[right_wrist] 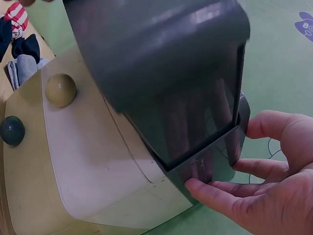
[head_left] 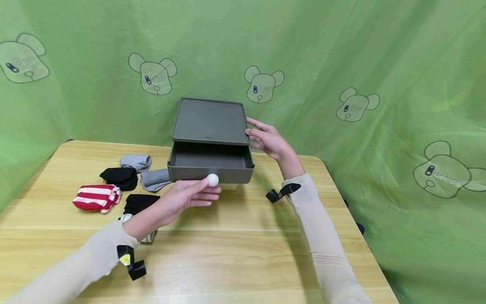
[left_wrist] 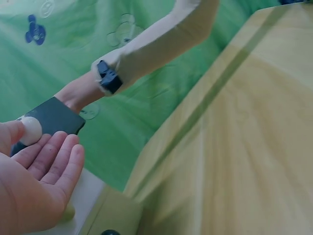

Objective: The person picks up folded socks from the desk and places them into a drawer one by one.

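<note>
A small drawer cabinet [head_left: 210,120] with a dark grey top tier stands on the table, its top drawer [head_left: 228,175] pulled partway out. My left hand [head_left: 182,198] pinches the drawer's white knob [head_left: 213,180] between thumb and index finger, the other fingers extended below it. At the cabinet's right side, my right hand [head_left: 269,139] rests its fairly straight fingertips against the grey tier. In the right wrist view, paler lower tiers carry a beige knob [right_wrist: 61,90] and a dark knob [right_wrist: 12,130]. Only part of the drawer's dark inside is visible.
Left of the cabinet lie several folded socks: a red-and-white striped one [head_left: 98,198], black ones [head_left: 120,178] and grey ones [head_left: 155,179]. Some are partly hidden behind my left forearm. A green curtain [head_left: 303,50] hangs behind the wooden table [head_left: 228,261].
</note>
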`<state>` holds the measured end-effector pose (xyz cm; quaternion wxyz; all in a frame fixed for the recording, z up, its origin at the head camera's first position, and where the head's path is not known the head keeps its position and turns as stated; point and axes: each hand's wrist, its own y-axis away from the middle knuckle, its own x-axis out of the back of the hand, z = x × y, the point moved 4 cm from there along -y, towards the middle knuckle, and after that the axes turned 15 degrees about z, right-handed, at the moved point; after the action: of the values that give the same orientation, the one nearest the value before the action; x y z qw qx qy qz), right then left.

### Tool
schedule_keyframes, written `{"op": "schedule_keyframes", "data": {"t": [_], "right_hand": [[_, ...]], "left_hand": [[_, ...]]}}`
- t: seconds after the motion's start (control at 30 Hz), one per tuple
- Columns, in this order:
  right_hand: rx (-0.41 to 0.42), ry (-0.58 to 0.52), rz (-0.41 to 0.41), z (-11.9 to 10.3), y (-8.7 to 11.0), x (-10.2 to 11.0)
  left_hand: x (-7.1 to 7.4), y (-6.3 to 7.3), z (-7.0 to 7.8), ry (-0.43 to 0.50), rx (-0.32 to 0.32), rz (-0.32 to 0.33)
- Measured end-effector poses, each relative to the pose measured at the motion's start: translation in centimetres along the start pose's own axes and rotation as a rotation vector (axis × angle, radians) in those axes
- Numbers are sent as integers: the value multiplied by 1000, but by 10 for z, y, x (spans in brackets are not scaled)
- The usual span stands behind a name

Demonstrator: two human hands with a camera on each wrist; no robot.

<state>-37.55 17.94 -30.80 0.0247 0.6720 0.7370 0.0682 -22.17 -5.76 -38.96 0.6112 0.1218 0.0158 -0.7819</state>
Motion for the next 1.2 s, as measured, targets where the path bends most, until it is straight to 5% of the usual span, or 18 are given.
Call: {"op": "schedule_keyframes", "data": {"t": [0.47,0.9,1.07,1.2], "right_hand": [[10,8,3,0,1,-3],[5,14,19,1,2,-2],[11,15,24,1,2,-1],[15,17,29,2,2,0]], "left_hand": [[-7,30,-7,-67,-59,-26],[-10,40,-4,-145,-64,-36],[-5,42,8,-278,-56,-169],[1,50,29,-561,-112,-362]]}}
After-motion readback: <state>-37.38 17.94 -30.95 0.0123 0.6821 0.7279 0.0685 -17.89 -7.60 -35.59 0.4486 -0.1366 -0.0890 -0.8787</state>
